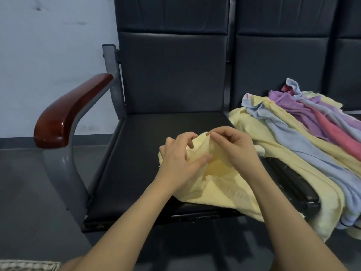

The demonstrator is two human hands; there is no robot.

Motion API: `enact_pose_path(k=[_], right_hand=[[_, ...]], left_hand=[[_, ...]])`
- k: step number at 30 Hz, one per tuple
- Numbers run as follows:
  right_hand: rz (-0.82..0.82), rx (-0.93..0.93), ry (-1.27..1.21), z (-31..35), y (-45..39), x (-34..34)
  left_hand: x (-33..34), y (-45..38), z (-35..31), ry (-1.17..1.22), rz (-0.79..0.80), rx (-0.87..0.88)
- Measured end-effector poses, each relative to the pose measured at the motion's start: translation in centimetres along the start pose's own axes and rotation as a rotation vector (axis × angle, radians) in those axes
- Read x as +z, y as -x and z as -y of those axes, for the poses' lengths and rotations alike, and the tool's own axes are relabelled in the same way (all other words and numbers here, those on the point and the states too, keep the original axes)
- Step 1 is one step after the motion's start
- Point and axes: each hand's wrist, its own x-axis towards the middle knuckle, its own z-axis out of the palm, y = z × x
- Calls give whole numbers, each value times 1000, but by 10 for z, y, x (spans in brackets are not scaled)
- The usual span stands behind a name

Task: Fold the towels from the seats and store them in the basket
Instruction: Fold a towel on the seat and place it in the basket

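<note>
Both hands on one yellow towel, which lies bunched on the front right part of the near seat. Left hand has fingers curled into the cloth, thumb pressing a fold. Right hand pinches the top edge, near what looks like a small tag; so both grips are narrow and holding towel.

Step in hand, my read: finding a corner or edge to open the towel flat before folding. It's not squared yet.

Doing it well:
- run the fingers along the hem from that pinch to the next corner, don't pull from the bunched middle
- spread it flat on the seat, edges aligned, then fold
- keep it off the pile of towels on the next seat; a yellow one there lies touching or just beside this one, easy to drag along
- thin terry, frayed edges, should crease easily but slide on the slick seat pad

Pile: yellow, blue, purple and pink, unfolded, draped over the front edge of the second seat. Most of the job is left.

Basket: only a woven rim shows at bottom left, on the floor; contents not visible.

Surroundings: row of dark padded seats, grey metal frame, red-brown wooden armrest, pale scuffed wall, grey floor.
</note>
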Motion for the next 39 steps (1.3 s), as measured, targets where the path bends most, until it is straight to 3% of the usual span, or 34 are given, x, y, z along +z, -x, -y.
enact_pose_path(k=[4,7,11,14,17,22,24,30,35,39], right_hand=[[31,19,-4,0,-3,-1],[-42,92,62,-16,-8,5],[-84,135,228,-36,-16,22],[-146,38,402,-48,-18,26],[-131,-52,469,-51,-14,18],[184,51,535,-48,-3,18],[234,82,593,-50,-3,21],[43,27,284,-35,-7,8],[-36,-189,374,-14,-2,1],[-83,-219,388,-14,-2,3]], left_hand=[[3,1,-6,123,-98,0],[3,-1,-4,175,-123,-41],[7,-10,11,26,-115,-112],[12,-15,29,-157,-98,-249],[12,-20,40,-193,-139,-313],[11,-20,37,-203,-178,-240],[10,-18,36,-185,-177,-212],[2,-19,30,-149,-195,-81],[8,-17,18,-187,-211,175],[10,-18,13,-86,-254,106]])
